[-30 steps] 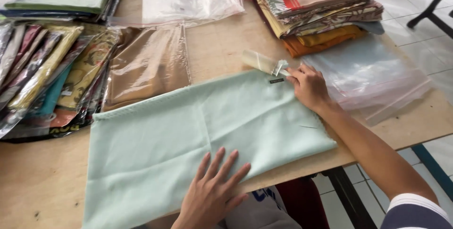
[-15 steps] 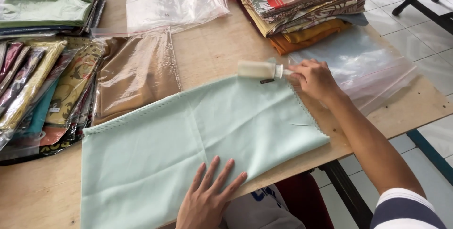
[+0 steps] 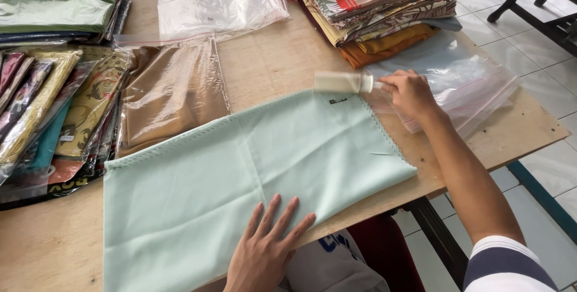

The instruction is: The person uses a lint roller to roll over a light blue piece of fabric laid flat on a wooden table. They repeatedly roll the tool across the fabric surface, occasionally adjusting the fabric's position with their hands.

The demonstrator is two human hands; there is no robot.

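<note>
We start with the wooden table (image 3: pixel 270 75), whose near edge carries the mint-green cloth (image 3: pixel 240 172), folded into a broad rectangle that lies slanted across the boards with its right corner close to the table's edge. We judge this cloth light, thin and limp: it lies flat with only faint creases, so it would slide and bunch under a sideways push unless pinned, and it would be best taken by a corner or along the stitched edge rather than in the middle. Our left hand (image 3: pixel 264 250) lies open, fingers spread and palm down, pressing the cloth's near edge to the table. Beyond the cloth, on the left, we see bagged patterned cloths (image 3: pixel 48 111) fanned out, and just beside them a brown cloth in a clear bag (image 3: pixel 171 87). At the far right a stack of folded cloths (image 3: pixel 372 9) stands, with clear plastic bags (image 3: pixel 457 81) lying below it; these look slippery and crinkly. Smallest is the lint roller (image 3: pixel 336 81), a pale cylinder at the cloth's far edge, beside a small dark label (image 3: pixel 338 101). Our right hand (image 3: pixel 409 93) is closed around its handle. The roller seems light and rigid, its sheet sticky, so the handle is the only sensible hold.
</note>
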